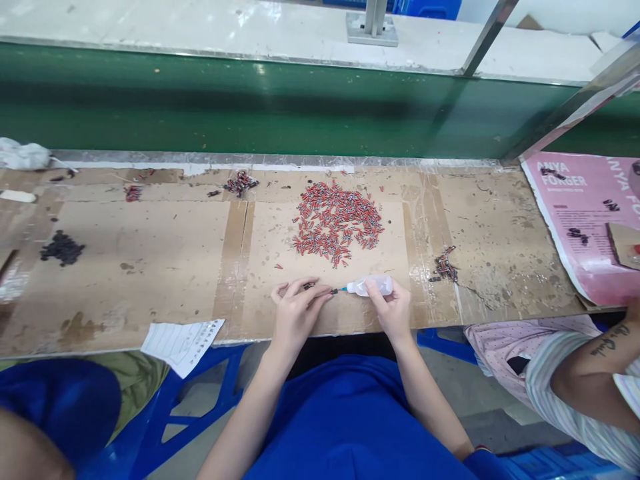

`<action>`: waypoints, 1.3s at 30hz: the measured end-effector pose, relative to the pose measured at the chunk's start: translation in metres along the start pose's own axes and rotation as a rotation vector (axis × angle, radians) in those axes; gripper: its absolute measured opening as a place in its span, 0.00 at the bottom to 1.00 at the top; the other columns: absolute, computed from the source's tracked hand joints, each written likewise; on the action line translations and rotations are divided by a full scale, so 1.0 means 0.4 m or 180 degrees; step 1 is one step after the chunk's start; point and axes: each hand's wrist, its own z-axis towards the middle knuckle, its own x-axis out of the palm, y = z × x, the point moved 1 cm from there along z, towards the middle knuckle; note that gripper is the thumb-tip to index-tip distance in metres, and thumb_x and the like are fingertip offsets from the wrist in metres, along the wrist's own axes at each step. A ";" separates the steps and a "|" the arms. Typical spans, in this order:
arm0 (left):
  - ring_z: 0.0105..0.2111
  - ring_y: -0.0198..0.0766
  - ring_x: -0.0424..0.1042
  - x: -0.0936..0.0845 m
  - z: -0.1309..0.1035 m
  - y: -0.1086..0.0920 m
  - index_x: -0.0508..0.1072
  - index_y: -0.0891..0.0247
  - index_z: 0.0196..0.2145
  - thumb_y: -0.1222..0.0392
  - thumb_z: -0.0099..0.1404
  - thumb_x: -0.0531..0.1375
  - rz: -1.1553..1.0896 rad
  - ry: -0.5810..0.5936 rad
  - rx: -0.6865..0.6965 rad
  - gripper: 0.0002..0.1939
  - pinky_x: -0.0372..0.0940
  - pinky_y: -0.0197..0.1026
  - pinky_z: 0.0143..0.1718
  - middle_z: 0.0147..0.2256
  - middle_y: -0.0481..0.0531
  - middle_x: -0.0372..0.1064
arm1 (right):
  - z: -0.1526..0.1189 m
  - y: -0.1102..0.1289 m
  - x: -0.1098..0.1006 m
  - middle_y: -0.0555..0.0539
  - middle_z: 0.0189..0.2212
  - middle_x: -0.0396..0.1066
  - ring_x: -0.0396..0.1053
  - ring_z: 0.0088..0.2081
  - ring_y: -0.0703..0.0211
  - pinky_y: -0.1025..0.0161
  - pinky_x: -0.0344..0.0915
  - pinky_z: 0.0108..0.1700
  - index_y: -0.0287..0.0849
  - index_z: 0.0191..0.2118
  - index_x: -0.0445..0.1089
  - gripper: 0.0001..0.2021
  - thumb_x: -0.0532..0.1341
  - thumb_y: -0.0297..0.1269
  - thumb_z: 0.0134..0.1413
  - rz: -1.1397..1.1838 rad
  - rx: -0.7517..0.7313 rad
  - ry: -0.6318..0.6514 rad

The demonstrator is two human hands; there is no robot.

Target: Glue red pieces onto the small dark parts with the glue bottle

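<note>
My right hand (393,308) is closed around a small translucent squeeze bottle (370,286), which lies nearly level with its thin blue-green needle tip pointing left. The tip reaches a small dark part (334,291) pinched between the fingers of my left hand (299,305). Its exact kind is too small to make out. Another dark bit shows between the left fingers higher up. Just beyond both hands a wide pile of small red parts with metallic ends (340,220) is spread on the cardboard (280,313).
A heap of black pieces (63,248) lies at the left, and small dark-red clusters lie at the back (241,183) and right (446,264). Lined paper (183,343) overhangs the front edge. A green conveyor belt (225,107) runs behind. People sit on both sides; a pink sheet (565,220) lies right.
</note>
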 end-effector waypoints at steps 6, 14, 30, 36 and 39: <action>0.40 0.42 0.76 0.001 0.002 0.000 0.78 0.51 0.32 0.60 0.63 0.64 -0.0003 -0.0077 0.0081 0.04 0.49 0.48 0.48 0.32 0.45 0.79 | 0.000 0.000 0.000 0.47 0.24 0.77 0.73 0.28 0.55 0.61 0.69 0.31 0.41 0.27 0.75 0.10 0.66 0.43 0.46 0.0042 -0.0005 0.0102; 0.41 0.42 0.76 0.000 0.001 -0.001 0.78 0.51 0.32 0.59 0.63 0.63 0.0027 -0.0056 0.0039 0.04 0.49 0.48 0.48 0.33 0.46 0.79 | 0.002 0.000 0.002 0.47 0.24 0.77 0.73 0.27 0.55 0.62 0.69 0.30 0.41 0.26 0.75 0.09 0.66 0.42 0.46 0.0028 0.0000 0.0133; 0.40 0.42 0.74 0.003 -0.001 0.002 0.78 0.53 0.34 0.59 0.65 0.61 -0.0139 -0.0019 0.0041 0.05 0.52 0.49 0.46 0.33 0.47 0.79 | 0.010 -0.012 -0.022 0.47 0.27 0.76 0.72 0.29 0.56 0.61 0.68 0.30 0.41 0.31 0.73 0.12 0.65 0.45 0.47 0.0588 0.0014 -0.0547; 0.40 0.42 0.72 -0.022 -0.007 -0.009 0.78 0.54 0.40 0.58 0.67 0.58 -0.0549 -0.0007 -0.0028 0.08 0.59 0.47 0.44 0.36 0.50 0.78 | 0.051 -0.003 -0.033 0.47 0.33 0.76 0.76 0.37 0.53 0.57 0.69 0.42 0.45 0.36 0.62 0.21 0.72 0.41 0.37 0.0296 -0.0305 -0.0736; 0.40 0.40 0.72 -0.049 -0.006 -0.012 0.77 0.54 0.42 0.58 0.67 0.58 -0.1010 0.0011 -0.0148 0.09 0.64 0.45 0.44 0.37 0.50 0.77 | 0.077 -0.004 -0.033 0.46 0.35 0.76 0.76 0.42 0.52 0.55 0.68 0.47 0.47 0.36 0.57 0.23 0.71 0.40 0.39 0.0119 -0.0424 -0.0561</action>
